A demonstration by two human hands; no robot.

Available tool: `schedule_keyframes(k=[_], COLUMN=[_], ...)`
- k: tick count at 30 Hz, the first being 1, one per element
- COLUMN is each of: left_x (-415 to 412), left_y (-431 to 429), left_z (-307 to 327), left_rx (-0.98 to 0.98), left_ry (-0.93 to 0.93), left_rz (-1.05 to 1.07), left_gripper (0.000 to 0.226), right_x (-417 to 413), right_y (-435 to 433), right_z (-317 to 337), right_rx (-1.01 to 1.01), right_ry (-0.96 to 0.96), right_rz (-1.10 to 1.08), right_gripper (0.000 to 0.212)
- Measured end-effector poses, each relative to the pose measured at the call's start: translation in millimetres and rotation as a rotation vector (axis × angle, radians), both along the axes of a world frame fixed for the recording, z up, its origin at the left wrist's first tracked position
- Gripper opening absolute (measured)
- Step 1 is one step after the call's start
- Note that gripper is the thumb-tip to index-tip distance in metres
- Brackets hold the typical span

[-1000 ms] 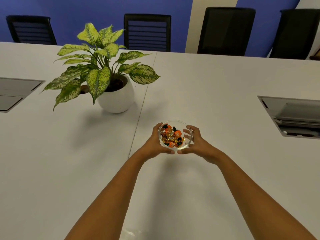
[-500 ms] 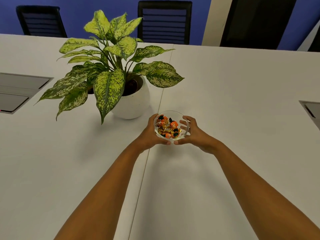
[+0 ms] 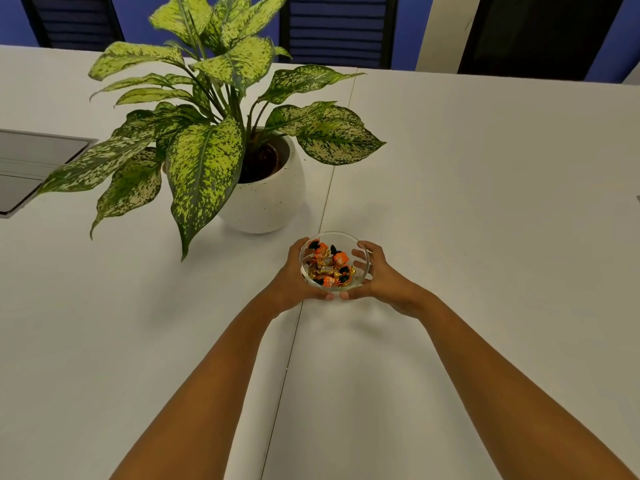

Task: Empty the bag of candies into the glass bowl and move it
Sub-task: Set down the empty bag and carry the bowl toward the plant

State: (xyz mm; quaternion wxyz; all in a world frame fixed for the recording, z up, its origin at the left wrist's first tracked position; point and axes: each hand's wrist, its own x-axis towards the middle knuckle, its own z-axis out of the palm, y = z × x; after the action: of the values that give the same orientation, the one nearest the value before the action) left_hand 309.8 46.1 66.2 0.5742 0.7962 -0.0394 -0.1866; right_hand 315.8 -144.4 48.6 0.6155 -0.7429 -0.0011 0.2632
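- Both hands are cupping the glass bowl (image 3: 334,261) from either side: the left hand (image 3: 289,280) is wrapping its left wall and the right hand (image 3: 382,275) its right wall, thumbs nearly meeting at the near rim.
- The fingers (image 3: 360,254) of the right hand are showing through the glass, curled against the wall; the left hand's are hidden behind the bowl, though that hand too is clasping it.
- The candies (image 3: 329,266), wrapped in orange, gold and dark foil, are lying heaped in the bottom of the bowl.
- The bowl is sitting over the seam (image 3: 294,341) that runs across the white worktop (image 3: 485,202), roughly midway between the left and right edges; whether its base is touching the surface I cannot tell.
- Compared with a second ago, the bowl is now much closer to the potted plant (image 3: 207,133): the white pot (image 3: 266,202) is standing just beyond it to the left, where earlier a wide strip of worktop was lying between them.
- The plant is filling far more of the view than before, and the chairs (image 3: 339,26) at the far edge are sliding partly out of the top of the picture.
- The grey hatch (image 3: 31,164) by the left edge is looming larger, while the one on the right is almost gone from sight.
- The grip on the bowl is staying the same across all three moments.
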Motion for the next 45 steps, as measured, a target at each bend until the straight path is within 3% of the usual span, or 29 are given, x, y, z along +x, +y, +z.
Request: schedule_keyframes(k=[21, 32, 45], left_x=[-3.4, -11.4, -35.0], left_y=[3.0, 8.2, 5.1], left_z=[-5.5, -9.7, 3.4], left_rx=[-0.005, -0.082, -0.16], left_ry=[0.017, 0.069, 0.004], left_rz=[-0.011, 0.107, 0.172], left_gripper=[0.102, 0.108, 0.082], right_x=[-3.2, -8.5, -35.1], right_y=[0.4, -6.5, -5.7], right_z=[1.8, 10.1, 28.4], right_rx=[-0.028, -0.095, -0.164], right_ry=[-0.005, -0.038, -0.063], right_rz=[0.019, 0.001, -0.067], right_gripper=[0.103, 0.098, 0.086])
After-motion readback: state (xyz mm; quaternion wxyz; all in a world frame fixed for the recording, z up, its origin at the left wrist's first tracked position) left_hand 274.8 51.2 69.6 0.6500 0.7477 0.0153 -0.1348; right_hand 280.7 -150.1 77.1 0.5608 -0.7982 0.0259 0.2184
